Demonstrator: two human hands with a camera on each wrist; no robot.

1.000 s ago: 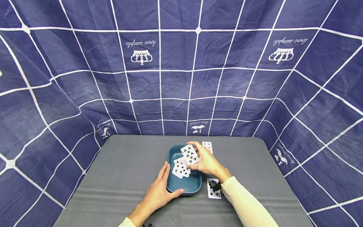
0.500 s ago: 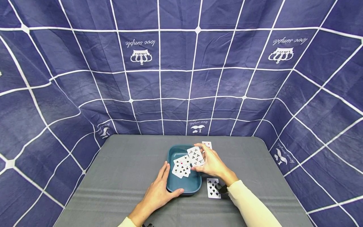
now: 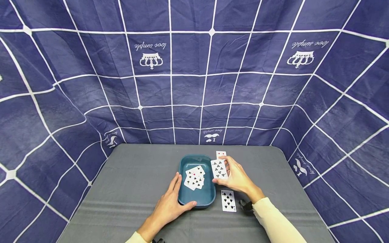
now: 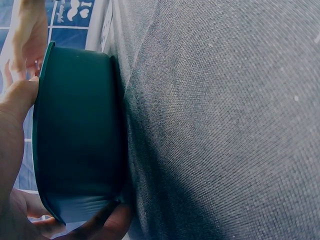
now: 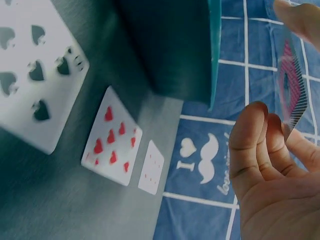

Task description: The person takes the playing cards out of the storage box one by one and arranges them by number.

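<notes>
My left hand point(image 3: 167, 204) holds the near left corner of a teal plastic tub point(image 3: 212, 199), fingers along its left side. In the left wrist view its thumb lies at the rim of the tub point(image 4: 80, 135). Several playing cards point(image 3: 194, 179) lie overlapping face up inside. My right hand point(image 3: 238, 177) pinches a playing card of clubs point(image 3: 218, 168) between thumb and fingers, over the tub's right rim. Nearly edge-on in the right wrist view, that playing card point(image 5: 291, 82) shows a pinkish patterned back beyond the curled fingers point(image 5: 250, 145).
Right of the tub, a spade card point(image 3: 228, 201) lies face up on the grey cloth point(image 3: 136, 175). A hearts card point(image 5: 112, 137), hidden by my hand in the head view, lies beyond it. A diamond card point(image 3: 221, 154) is farther back. Blue curtains point(image 3: 188, 87) surround the table.
My right hand has moved right with the clubs card, from above the cards in the tub to its right rim. The left hand and the tub have stayed put.
</notes>
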